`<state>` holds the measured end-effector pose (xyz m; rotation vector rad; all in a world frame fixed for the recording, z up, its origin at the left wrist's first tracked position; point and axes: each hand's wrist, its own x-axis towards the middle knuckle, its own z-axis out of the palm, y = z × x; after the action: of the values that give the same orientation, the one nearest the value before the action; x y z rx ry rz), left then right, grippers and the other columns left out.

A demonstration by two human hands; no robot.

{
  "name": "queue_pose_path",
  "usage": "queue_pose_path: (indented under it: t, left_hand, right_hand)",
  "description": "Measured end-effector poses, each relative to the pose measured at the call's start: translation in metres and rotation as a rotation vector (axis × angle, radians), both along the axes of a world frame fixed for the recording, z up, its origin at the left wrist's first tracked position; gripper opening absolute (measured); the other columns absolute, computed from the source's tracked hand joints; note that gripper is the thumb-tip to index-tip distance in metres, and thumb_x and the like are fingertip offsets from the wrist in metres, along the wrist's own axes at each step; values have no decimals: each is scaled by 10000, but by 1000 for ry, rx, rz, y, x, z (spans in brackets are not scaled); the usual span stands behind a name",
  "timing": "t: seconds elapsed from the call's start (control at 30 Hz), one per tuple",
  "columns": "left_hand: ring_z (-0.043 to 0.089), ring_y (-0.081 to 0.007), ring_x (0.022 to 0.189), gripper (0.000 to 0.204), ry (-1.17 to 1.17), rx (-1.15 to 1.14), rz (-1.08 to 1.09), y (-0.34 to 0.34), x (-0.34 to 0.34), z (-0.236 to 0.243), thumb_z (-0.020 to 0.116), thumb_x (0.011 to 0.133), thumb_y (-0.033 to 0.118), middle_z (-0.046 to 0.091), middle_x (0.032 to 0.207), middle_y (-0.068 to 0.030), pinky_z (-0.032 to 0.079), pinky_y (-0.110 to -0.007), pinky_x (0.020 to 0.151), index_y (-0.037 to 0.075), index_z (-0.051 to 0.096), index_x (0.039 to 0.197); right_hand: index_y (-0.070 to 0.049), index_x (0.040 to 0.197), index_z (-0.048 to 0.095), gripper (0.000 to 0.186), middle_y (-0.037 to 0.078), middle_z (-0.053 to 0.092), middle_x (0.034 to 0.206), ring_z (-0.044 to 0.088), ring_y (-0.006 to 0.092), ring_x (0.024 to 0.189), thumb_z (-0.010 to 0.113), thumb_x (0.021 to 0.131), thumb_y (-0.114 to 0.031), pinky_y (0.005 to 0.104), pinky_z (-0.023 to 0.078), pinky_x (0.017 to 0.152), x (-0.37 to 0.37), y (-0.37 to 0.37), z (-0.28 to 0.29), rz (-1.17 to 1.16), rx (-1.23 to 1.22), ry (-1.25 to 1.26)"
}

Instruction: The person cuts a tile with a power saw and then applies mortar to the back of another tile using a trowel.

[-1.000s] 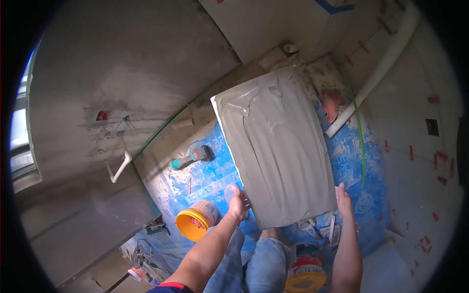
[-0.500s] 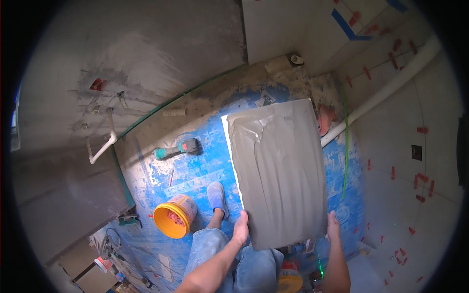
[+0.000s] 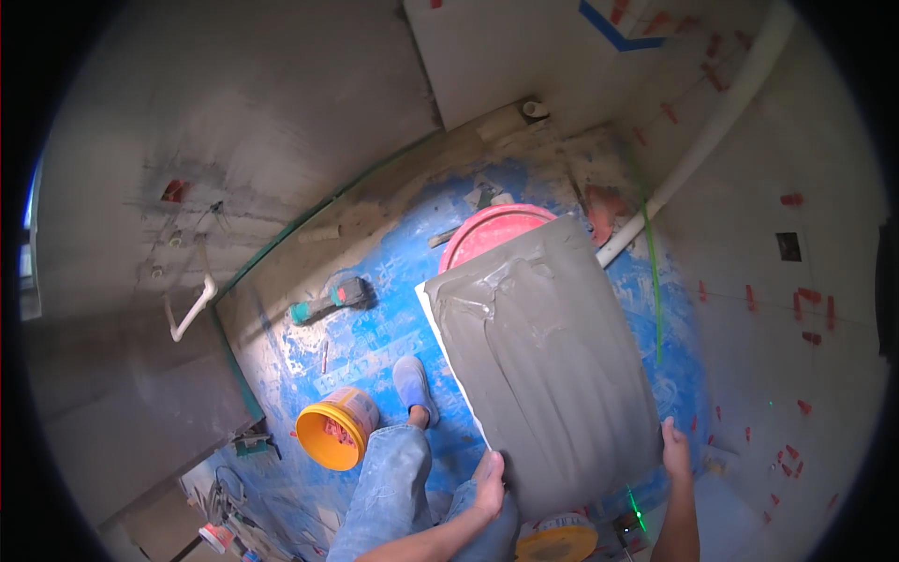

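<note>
A large rectangular wall tile (image 3: 552,375), spread with ridged grey adhesive on its upward face, is held out in front of my legs. My left hand (image 3: 489,482) grips its near left edge, thumb up along the side. At the near right edge my right hand (image 3: 675,451) holds the other side; the fingers of both hands are mostly hidden beneath the tile. A strip of its white side shows on the left. Partly covered by the tile's far end, a round red tub (image 3: 487,236) stands on the floor.
A yellow-rimmed bucket (image 3: 330,438) with red pieces inside stands left of my foot, a teal-and-black power tool (image 3: 328,302) beyond it. Another yellow bucket (image 3: 557,541) is close by my legs. A white pipe (image 3: 702,140) slants at right, beside a wall with red tile clips (image 3: 810,296).
The tile has come nearer to me and turned a little, its near end shifting right. Both hands moved down and right with it. The red tub has come into view past its far end.
</note>
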<state>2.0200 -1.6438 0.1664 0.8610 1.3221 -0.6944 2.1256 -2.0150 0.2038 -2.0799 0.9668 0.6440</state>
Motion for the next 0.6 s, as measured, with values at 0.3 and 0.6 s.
queue_pose_path:
  t: [0.3, 0.6]
  left_hand:
    - [559, -266, 1038, 836, 133, -260, -218, 69, 61, 154, 310, 901, 765, 579, 1197, -113, 451, -445, 900, 60, 518, 1298]
    - [679, -257, 730, 538, -195, -223, 115, 153, 167, 260, 346, 1033, 496, 677, 890, -164, 547, -385, 682, 56, 364, 1343]
  right_hand:
    - [44, 926, 670, 510, 0, 639, 783, 546, 100, 773, 574, 960, -455, 311, 470, 727, 118, 28, 238, 367, 111, 153]
    - [112, 1136, 613, 422, 168, 699, 1057, 689, 226, 928, 505, 995, -271, 323, 531, 869, 242, 82, 328, 40, 877, 27]
